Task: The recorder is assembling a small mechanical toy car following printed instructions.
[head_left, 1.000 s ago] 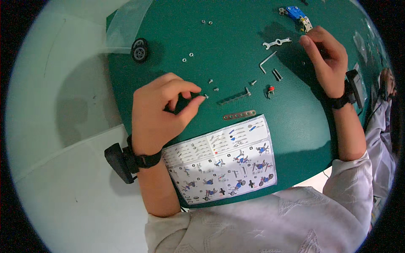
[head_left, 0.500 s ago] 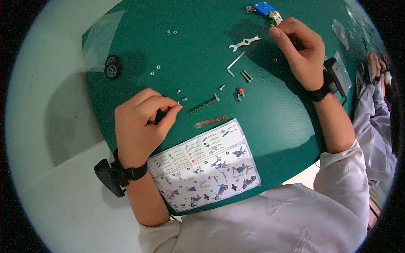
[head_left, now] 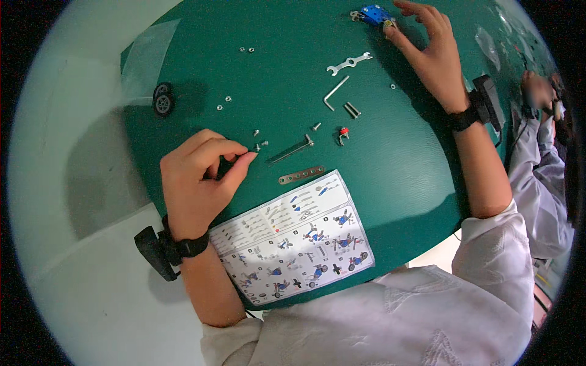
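Now my left hand point(head_left: 198, 183) pinches thumb to forefinger beside tiny silver screws point(head_left: 260, 145) mid-table; whether it grips one, I cannot tell.

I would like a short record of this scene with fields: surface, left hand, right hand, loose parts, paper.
surface: round green table
left hand: left hand pinched at small screws; whether it grips one cannot be told
right hand: right hand touching blue part
loose parts: flat wrench, hex key, perforated strip, black wheel
paper: instruction sheet at near edge
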Tool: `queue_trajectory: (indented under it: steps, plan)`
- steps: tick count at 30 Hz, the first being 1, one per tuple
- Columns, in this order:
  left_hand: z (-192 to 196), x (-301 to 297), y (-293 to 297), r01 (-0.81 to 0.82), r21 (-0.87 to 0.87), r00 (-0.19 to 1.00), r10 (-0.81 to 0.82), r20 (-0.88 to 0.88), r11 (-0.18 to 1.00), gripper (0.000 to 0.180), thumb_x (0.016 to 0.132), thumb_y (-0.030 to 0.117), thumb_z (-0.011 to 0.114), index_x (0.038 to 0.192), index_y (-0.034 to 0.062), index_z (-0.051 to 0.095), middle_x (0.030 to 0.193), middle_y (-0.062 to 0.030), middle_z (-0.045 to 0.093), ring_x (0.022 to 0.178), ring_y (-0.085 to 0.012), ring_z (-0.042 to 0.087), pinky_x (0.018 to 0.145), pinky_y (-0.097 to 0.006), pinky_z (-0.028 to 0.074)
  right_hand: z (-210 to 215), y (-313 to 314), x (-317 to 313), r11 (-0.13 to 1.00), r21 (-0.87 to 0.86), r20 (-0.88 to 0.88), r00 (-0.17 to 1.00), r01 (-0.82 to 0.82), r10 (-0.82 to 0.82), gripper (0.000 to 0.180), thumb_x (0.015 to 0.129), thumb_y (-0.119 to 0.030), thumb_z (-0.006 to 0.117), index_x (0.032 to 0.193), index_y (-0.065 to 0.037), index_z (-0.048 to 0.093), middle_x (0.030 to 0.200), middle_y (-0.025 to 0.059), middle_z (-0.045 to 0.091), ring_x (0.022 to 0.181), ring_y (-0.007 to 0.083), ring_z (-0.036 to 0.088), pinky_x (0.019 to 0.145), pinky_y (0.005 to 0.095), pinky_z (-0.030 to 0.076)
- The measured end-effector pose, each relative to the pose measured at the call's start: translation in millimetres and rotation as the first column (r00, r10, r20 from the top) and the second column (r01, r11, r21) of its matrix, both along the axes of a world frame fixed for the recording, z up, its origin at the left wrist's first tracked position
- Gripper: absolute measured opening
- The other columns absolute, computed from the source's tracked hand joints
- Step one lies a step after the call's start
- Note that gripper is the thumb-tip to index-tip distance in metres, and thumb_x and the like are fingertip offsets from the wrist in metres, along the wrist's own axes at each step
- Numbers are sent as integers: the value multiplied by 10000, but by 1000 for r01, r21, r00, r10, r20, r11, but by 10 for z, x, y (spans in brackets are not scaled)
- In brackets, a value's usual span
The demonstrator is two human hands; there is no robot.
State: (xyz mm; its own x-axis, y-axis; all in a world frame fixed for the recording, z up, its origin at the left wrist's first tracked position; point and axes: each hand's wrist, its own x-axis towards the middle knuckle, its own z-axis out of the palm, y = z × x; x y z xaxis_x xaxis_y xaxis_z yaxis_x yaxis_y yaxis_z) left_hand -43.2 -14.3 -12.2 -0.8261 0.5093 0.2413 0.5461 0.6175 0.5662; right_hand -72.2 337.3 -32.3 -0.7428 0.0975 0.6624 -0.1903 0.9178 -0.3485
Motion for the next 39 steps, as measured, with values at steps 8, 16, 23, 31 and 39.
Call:
queue_trajectory:
  steps: [8,16,23,31,39]
  plan:
    - [-4,-9,-8,-6,83,1000,5,13,997,147,728,6,820,815,68,720,730,-12,645,484,-93,457,464,-250,343,-73,396,-14,967,217,184,978,-133,93,341,950,-312,717,1164,-46,718,1097,101,698,1028,276,637,931,370,480]
    - [-19,4,55,39,2,999,-39,7,999,172,729,34,841,868,78,749,729,-20,643,502,-117,501,466,-257,363,338,-93,236,782,94,264,772,-617,578,213,884,-106,759,1091,-57,737,1093,84,687,995,258,623,924,351,477]
    - [45,-10,119,33,-17,999,-32,21,999,146,732,2,825,851,46,754,734,-46,655,511,-106,497,484,-262,382,112,94,61,976,121,53,983,-182,177,281,861,-206,787,1104,-72,745,1095,110,683,1039,306,615,922,385,487]
    - [-40,4,95,19,-5,998,-18,61,1000,181,717,17,853,864,52,754,734,-30,647,484,-96,477,459,-253,346,-151,325,-29,973,222,197,980,-61,16,355,901,-317,752,1132,-50,719,1106,116,695,1033,303,640,927,408,503]
    - [-70,3,76,-4,9,999,4,32,1000,253,710,6,862,929,71,752,751,-36,667,527,-101,513,483,-249,376,-133,218,56,920,-284,121,941,-272,315,193,884,-49,753,1068,-32,694,1120,119,739,964,195,720,831,312,566]
